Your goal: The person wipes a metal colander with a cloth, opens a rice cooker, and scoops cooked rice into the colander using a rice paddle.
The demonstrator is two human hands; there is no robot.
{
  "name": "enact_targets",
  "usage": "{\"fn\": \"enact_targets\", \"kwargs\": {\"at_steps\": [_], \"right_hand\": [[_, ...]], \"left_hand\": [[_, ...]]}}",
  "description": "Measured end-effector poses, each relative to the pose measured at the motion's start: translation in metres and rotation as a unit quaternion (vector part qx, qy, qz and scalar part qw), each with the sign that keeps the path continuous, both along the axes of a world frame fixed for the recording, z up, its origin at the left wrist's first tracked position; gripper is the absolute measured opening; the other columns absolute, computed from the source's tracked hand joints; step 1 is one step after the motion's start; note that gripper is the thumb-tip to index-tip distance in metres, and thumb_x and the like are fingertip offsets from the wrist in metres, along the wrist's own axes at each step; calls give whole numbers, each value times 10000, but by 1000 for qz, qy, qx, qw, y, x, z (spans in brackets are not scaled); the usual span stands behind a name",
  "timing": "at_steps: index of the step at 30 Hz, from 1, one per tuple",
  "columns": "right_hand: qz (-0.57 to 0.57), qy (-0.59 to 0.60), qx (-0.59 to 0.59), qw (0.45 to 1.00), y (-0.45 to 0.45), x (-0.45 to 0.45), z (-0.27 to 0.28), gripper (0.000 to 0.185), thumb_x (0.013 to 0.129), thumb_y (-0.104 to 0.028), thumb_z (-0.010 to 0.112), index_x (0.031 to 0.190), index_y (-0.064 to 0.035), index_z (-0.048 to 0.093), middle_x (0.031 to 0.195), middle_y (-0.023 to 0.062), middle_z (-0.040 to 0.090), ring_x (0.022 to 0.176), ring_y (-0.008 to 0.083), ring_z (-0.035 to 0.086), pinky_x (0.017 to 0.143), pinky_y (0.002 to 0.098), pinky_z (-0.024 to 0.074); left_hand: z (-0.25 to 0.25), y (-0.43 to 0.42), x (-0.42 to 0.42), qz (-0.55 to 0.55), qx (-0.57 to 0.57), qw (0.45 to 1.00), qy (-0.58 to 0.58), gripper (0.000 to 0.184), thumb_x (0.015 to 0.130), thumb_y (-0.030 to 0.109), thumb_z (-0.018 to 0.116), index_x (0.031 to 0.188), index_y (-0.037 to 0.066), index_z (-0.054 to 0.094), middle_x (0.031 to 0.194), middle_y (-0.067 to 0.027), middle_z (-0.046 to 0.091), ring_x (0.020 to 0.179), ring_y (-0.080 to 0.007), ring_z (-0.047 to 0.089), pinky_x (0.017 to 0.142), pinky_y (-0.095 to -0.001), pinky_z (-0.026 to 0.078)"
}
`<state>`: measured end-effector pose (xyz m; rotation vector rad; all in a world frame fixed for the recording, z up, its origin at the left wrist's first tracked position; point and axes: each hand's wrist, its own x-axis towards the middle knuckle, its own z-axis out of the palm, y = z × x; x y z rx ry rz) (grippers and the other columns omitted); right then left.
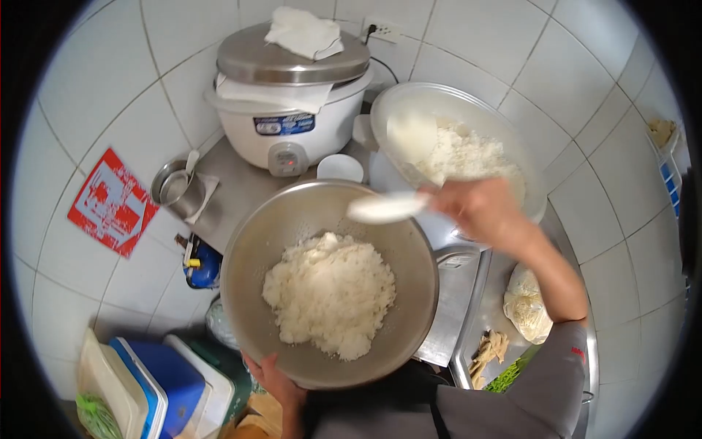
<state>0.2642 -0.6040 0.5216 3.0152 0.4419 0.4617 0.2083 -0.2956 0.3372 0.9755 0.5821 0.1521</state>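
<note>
My left hand (274, 382) grips the lower left rim of a large metal bowl (248, 219), which holds a mound of white rice (333, 293). My right hand (475, 208), blurred by motion, holds a white paddle (387, 208) over the bowl's upper right rim. Behind my right hand stands a large pale tub (537, 175) with more white rice (475, 157) in it. A blurred whitish shape shows at the tub's left side; I cannot make out what it is.
A rice cooker (292, 132) with a metal lid and cloths stands at the back, beside a small white bowl (340, 168). A metal cup (178, 189) is at the left. Bins (172, 380) stand lower left; a plastic bag (528, 307) lies at the right.
</note>
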Motion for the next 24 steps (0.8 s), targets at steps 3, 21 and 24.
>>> {"fn": "enact_targets", "kwargs": {"at_steps": [3,21,24], "right_hand": [[-112,-107,-54,986,-75,26,19,208,782,-116,516,927,-179,651,674,39,605,648,202,576,642,353,443],[-412,126,-126,894,-289,54,-96,241,818,-194,483,1025,-266,585,777,14,630,750,168,581,824,363,285],[-321,91,-138,932,-279,39,-90,253,829,-194,469,1045,-269,578,757,12,631,716,169,577,805,361,276]], "left_hand": [[-6,1,0,-17,41,999,-10,628,705,61,427,1317,81,286,1215,-136,417,1034,-263,459,870,-345,387],[-19,7,0,-20,189,979,78,533,809,125,484,1301,29,304,1220,-166,412,1016,-280,443,827,-365,386],[-14,7,-2,-37,174,979,96,535,822,134,479,1312,34,291,1235,-170,398,1011,-280,444,804,-369,401]]}}
